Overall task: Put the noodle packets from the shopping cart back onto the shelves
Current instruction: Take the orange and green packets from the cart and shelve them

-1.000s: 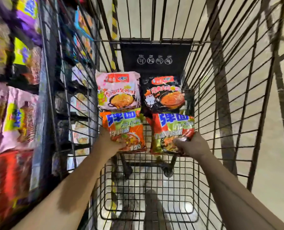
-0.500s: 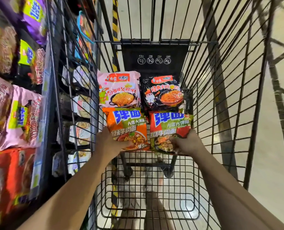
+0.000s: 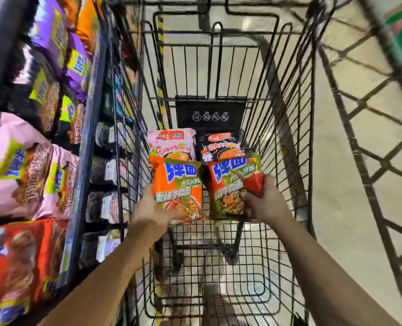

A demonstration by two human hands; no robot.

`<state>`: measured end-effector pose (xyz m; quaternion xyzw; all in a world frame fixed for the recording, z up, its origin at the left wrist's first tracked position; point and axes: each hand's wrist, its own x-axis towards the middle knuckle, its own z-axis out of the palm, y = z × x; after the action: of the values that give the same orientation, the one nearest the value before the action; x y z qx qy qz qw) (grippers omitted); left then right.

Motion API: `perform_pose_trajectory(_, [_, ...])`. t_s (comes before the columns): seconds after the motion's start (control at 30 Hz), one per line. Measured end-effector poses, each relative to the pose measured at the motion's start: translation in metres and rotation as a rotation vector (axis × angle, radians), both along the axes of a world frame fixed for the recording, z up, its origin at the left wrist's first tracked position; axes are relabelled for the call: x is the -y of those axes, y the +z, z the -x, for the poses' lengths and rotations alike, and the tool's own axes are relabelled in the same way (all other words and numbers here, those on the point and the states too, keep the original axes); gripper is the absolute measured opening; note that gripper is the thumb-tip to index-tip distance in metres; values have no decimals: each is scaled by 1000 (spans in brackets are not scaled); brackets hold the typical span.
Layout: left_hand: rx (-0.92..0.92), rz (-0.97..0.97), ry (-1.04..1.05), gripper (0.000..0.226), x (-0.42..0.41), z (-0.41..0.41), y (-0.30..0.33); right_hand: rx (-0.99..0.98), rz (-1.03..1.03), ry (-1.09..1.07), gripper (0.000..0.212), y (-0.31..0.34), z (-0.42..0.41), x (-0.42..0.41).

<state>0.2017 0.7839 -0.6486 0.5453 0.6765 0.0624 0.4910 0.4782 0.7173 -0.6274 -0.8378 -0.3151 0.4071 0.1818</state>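
Both packets up off the cart (image 3: 287,147) floor: left hand (image 3: 148,209) clamped on the orange packet (image 3: 178,187), right hand (image 3: 264,203) crumpling the red-green packet (image 3: 232,184) at its corner. Likely light, crinkly, slippery film over brittle noodles; edge holds suit. Pink packet (image 3: 171,143) and black packet (image 3: 220,143) remain. Cart's wire wall stands between hands and the stocked shelves (image 3: 87,128) at left.

single head view, looking steeply down into the shopping cart (image 3: 289,137), close, shelves (image 3: 87,142) at left edge
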Motion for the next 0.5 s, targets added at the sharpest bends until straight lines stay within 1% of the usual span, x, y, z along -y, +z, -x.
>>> perform_pose_trajectory(0.13, [123, -155, -9, 66, -1, -4, 69, -46, -97, -65, 57, 60, -2, 3])
perform_pose_trajectory(0.2, [145, -238, -13, 66, -4, -4, 100, -42, -154, -93, 61, 95, -4, 7])
perform_pose_trajectory(0.27, [193, -269, 1, 67, -7, -5, 132, -31, -228, -103, 62, 131, -6, 11])
perform_pose_trajectory(0.37, [267, -331, -20, 67, -10, -8, 187, 13, -292, -109, 55, 185, -8, 20])
perform_pose_trajectory(0.5, [394, -370, -38, 64, 1, -5, 260, 16, -383, -139, 62, 251, -13, 34])
